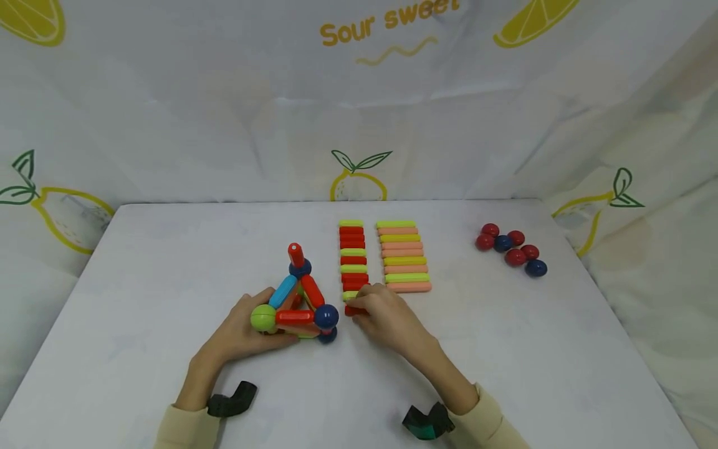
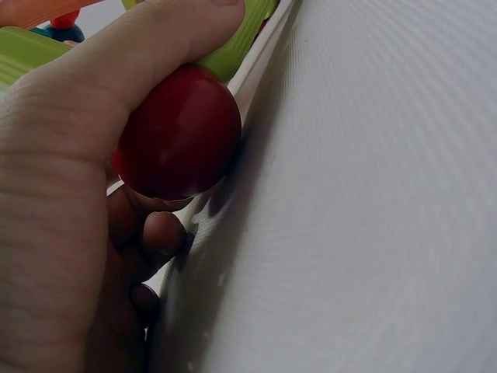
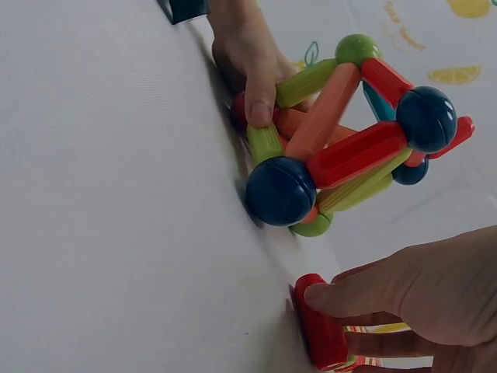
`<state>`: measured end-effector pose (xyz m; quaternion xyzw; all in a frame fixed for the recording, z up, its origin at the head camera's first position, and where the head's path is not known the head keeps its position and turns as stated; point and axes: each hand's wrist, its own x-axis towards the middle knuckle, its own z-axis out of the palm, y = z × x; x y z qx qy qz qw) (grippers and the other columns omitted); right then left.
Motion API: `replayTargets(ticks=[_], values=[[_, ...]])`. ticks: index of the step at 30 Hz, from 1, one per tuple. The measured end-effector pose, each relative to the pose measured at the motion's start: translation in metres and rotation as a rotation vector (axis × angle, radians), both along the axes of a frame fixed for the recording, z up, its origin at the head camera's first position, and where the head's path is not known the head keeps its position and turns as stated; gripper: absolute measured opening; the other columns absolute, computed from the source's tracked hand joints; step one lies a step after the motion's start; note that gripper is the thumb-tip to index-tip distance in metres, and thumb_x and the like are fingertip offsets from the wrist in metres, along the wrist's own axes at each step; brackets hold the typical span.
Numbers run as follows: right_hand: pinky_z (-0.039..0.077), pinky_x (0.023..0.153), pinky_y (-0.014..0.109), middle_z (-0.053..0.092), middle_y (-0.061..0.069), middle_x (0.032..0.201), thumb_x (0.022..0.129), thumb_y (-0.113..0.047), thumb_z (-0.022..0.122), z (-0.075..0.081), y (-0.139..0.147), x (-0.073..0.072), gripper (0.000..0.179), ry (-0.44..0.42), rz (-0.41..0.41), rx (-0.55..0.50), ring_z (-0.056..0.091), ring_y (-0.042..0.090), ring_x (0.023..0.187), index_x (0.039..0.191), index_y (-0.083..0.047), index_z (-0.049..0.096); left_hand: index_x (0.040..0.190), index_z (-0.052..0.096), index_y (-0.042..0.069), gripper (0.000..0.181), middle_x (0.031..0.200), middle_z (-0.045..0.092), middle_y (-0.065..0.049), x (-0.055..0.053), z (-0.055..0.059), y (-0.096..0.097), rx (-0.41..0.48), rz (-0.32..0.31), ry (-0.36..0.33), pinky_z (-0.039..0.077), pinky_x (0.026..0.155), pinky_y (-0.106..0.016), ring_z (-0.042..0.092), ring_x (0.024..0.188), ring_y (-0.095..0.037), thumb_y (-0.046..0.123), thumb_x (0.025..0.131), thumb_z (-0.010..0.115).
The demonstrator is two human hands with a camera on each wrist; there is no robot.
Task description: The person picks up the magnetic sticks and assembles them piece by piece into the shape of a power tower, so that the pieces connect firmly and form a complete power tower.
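Observation:
My left hand (image 1: 238, 327) grips a frame of magnetic rods and balls (image 1: 295, 317) standing on the table, left of the middle. It joins red, blue, green and orange rods with green, navy and red balls; one red rod (image 1: 295, 254) sticks out at its far end. In the left wrist view my thumb lies over a green rod, beside a red ball (image 2: 182, 132). With thumb and fingers my right hand (image 1: 392, 321) pinches a red rod (image 3: 320, 322) at the near end of a row of red and green rods (image 1: 353, 260).
Right of that row lies a second row of orange, yellow and green rods (image 1: 402, 252). Several loose red balls (image 1: 515, 257) and two navy balls (image 1: 536, 268) sit at the far right of the white table (image 1: 140, 280). A lemon-printed cloth (image 1: 224, 125) hangs behind.

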<state>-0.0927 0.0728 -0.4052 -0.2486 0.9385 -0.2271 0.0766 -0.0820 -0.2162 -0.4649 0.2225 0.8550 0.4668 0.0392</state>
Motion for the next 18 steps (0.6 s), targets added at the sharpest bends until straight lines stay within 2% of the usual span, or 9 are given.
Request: replayTargets(ticks=[3,5,8,10,13,18], values=[[0.057,0.075,0.024,0.074,0.003,0.096,0.086,-0.009,0.082,-0.004,-0.001,0.003,0.026,0.015,0.011,-0.001,0.064,0.014,0.088,0.111,-0.008,0.08,0.104,0.062,0.027,0.047,0.073,0.069,0.019,0.0,0.0,0.0,-0.01,0.007,-0.002,0.046,0.054,-0.021,0.057,0.059,-0.001,0.022,0.07,0.094],[0.059,0.078,0.026,0.074,0.003,0.097,0.085,-0.008,0.082,-0.006,-0.001,0.004,0.026,0.005,0.004,0.001,0.065,0.015,0.09,0.111,-0.007,0.079,0.105,0.062,0.027,0.048,0.074,0.069,0.019,0.0,0.0,0.001,-0.014,0.007,-0.009,0.047,0.055,-0.021,0.058,0.06,-0.001,0.023,0.07,0.094],[0.061,0.082,0.031,0.077,0.005,0.101,0.085,-0.009,0.082,-0.005,-0.001,0.004,0.028,-0.018,-0.035,-0.021,0.068,0.018,0.095,0.113,-0.007,0.079,0.105,0.061,0.027,0.048,0.074,0.069,0.019,0.0,0.0,0.001,-0.02,0.01,-0.011,0.048,0.056,-0.021,0.058,0.06,-0.001,0.024,0.07,0.095],[0.061,0.082,0.033,0.078,0.005,0.103,0.085,-0.01,0.082,-0.001,-0.001,0.004,0.028,-0.016,-0.071,-0.072,0.069,0.018,0.095,0.113,-0.008,0.079,0.105,0.061,0.027,0.048,0.073,0.068,0.019,0.0,0.0,0.001,-0.026,0.013,-0.009,0.047,0.055,-0.021,0.057,0.06,-0.001,0.024,0.07,0.095],[0.061,0.08,0.033,0.078,0.003,0.1,0.084,-0.012,0.084,0.01,0.0,0.005,0.028,0.032,-0.113,-0.226,0.068,0.016,0.089,0.112,-0.008,0.078,0.104,0.061,0.027,0.048,0.071,0.067,0.019,0.0,0.0,0.0,-0.032,0.016,-0.001,0.046,0.055,-0.021,0.056,0.059,-0.001,0.024,0.07,0.095],[0.063,0.082,0.033,0.078,0.004,0.1,0.084,-0.011,0.084,0.031,-0.001,0.009,0.029,0.084,-0.137,-0.584,0.071,0.015,0.092,0.111,-0.009,0.076,0.106,0.062,0.027,0.049,0.073,0.068,0.019,0.0,0.001,0.0,-0.026,0.016,-0.006,0.047,0.056,-0.021,0.058,0.061,-0.001,0.024,0.07,0.095]])
